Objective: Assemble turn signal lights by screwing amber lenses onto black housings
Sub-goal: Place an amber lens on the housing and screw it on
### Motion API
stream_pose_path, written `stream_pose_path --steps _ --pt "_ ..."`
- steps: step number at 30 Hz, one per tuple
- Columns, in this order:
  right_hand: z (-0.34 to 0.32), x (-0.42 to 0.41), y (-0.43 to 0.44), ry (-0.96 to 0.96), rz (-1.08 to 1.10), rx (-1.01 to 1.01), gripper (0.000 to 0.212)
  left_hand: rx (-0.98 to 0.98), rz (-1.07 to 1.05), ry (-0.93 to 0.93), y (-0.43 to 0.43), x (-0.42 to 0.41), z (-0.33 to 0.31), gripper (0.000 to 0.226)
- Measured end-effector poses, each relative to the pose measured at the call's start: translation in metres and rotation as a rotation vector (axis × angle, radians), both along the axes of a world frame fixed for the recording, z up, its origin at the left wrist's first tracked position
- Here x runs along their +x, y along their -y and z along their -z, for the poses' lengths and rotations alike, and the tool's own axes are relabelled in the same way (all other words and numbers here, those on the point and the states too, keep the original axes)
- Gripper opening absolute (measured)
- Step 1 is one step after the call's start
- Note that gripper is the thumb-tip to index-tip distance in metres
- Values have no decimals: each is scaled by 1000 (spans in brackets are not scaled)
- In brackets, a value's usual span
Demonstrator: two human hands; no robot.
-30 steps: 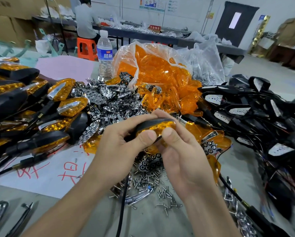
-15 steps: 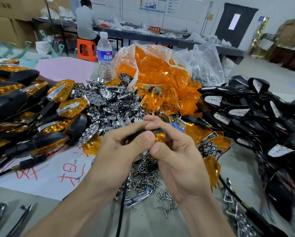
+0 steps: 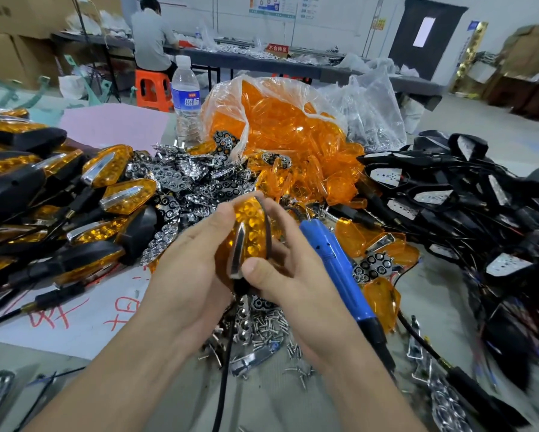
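I hold one turn signal light (image 3: 250,232) upright between both hands, its amber lens and chrome strip facing me. My left hand (image 3: 187,269) cups its left side with curled fingers. My right hand (image 3: 288,275) grips the right side, thumb pressed on the lower end by the chrome tip. Its black cable (image 3: 226,347) hangs down between my wrists. A blue electric screwdriver (image 3: 336,269) lies on the table just right of my right hand. Loose screws (image 3: 262,325) lie under my hands.
Finished amber lights (image 3: 59,213) pile at the left, chrome reflectors (image 3: 187,182) in the middle, a clear bag of amber lenses (image 3: 280,129) behind, black housings (image 3: 467,201) at the right. A water bottle (image 3: 186,101) stands at the back. A person (image 3: 152,35) sits at a far table.
The light has turned in my hands from lying crosswise to standing upright with the lens and chrome strip toward me. The blue screwdriver is now uncovered beside my right hand.
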State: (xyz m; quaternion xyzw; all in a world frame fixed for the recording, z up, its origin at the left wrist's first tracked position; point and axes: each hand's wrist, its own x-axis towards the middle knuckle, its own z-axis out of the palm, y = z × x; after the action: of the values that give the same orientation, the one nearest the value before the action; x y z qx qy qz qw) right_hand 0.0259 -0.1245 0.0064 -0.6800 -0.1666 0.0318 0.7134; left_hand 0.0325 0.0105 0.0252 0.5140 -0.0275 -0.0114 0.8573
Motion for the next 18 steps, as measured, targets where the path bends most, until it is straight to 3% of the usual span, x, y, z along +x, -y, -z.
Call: stream_pose_path --steps 4,6,12,18 --pt "2 -1 -6 9 71 11 58 295 -369 139 -6 -3 5 23" --pt "2 -1 -5 14 125 18 55 342 -463 241 -9 -2 3 17" --pt "2 -2 -2 89 205 27 54 385 -399 325 -7 -8 2 51" --pt "-2 0 5 42 65 -6 44 412 -345 400 -5 -15 -2 48"
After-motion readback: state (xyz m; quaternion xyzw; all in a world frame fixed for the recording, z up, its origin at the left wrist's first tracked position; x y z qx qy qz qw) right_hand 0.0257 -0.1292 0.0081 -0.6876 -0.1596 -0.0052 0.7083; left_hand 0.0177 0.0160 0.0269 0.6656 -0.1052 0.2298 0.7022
